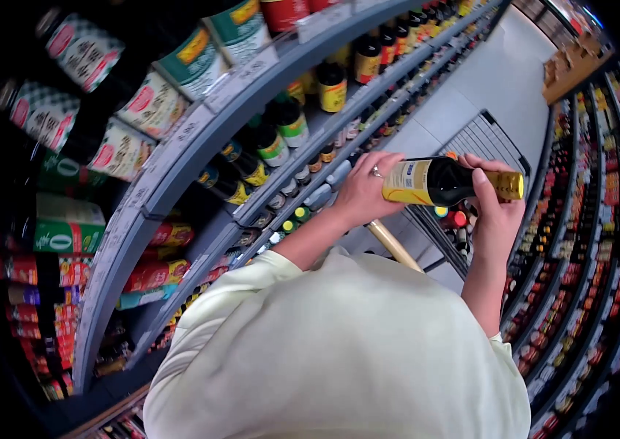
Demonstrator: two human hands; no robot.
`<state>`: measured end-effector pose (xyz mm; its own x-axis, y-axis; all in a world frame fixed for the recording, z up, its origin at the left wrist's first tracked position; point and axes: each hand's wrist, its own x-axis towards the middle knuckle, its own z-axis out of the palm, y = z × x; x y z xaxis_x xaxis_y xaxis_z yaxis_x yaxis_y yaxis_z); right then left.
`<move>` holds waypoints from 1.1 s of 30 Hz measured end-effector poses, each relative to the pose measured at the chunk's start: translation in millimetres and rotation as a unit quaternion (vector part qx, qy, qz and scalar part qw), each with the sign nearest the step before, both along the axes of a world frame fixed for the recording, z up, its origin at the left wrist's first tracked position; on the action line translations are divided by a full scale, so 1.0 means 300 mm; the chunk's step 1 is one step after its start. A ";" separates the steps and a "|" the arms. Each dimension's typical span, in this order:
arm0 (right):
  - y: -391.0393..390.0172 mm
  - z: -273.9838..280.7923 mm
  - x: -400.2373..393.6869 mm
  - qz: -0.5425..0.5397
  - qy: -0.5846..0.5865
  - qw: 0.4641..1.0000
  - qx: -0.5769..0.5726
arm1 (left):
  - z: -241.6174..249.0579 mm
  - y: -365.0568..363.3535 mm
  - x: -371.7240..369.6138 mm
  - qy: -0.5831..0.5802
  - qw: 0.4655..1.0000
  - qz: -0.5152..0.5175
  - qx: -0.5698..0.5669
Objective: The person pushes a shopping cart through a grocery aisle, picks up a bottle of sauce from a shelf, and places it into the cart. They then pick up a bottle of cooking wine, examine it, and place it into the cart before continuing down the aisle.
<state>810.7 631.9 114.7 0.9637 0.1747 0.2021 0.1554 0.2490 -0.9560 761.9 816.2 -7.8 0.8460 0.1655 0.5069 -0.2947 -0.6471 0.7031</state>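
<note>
1. The bottle [447, 181] is in both hands, in front of the body, and the view from the head shows it across the cart [487, 140], covering part of the wire basket; how high above the cart it is held, one view cannot tell.
2. Its long axis lies nearly level in the view, slantwise to the cart's handle [396, 246]: the base is toward the cart's left side, the gold cap [513, 185] toward its right.
3. The left hand [363, 189], with a ring on one finger, holds the base end beside the label [405, 181]; its fingers are closed around the glass, though their tips are hidden behind it.
4. The right hand [497, 205] holds the neck end, thumb laid against the neck, fingers bent behind it; the cap sticks out past the hand.
5. Neither hand is nearer, since both touch the bottle; the right is closer to the cap, the left to the base.
6. Left of the cart stands a shelf [155, 179] of bottles and packets, apart from both hands.
</note>
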 end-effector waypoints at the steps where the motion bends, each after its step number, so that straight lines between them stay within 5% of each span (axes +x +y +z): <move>1: -0.032 0.015 0.000 -0.004 0.009 0.999 -0.053 | 0.012 -0.029 0.001 0.058 0.997 -0.041 -0.013; 3: -0.108 0.071 -0.010 -0.031 0.029 0.985 -0.170 | 0.045 -0.090 0.010 0.155 0.979 -0.122 -0.053; 7: -0.210 0.121 0.026 -0.055 0.063 0.976 -0.202 | 0.094 -0.158 0.053 0.287 0.922 -0.236 -0.113; 13: -0.341 0.230 0.116 0.011 -0.005 0.924 -0.381 | 0.119 -0.275 0.177 0.249 0.896 -0.316 -0.189; 20: -0.470 0.203 0.210 -0.024 0.036 0.933 -0.357 | 0.078 -0.438 0.332 0.257 0.886 -0.333 -0.194; 27: -0.647 -0.059 0.268 -0.096 0.034 0.940 -0.325 | -0.031 -0.536 0.401 0.289 0.923 -0.237 0.088; 30: -0.756 -0.138 0.332 -0.143 0.017 0.923 -0.357 | -0.129 -0.562 0.373 0.342 0.895 -0.271 0.093; 33: -0.840 -0.211 0.390 -0.154 0.018 0.913 -0.376 | -0.155 -0.564 0.348 0.308 0.870 -0.309 0.231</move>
<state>927.6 379.7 51.5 0.9941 -0.0301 0.1038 0.0721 -0.5310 -0.8443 866.3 647.0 -54.1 0.8357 -0.5183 -0.1818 -0.3468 -0.7546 0.5571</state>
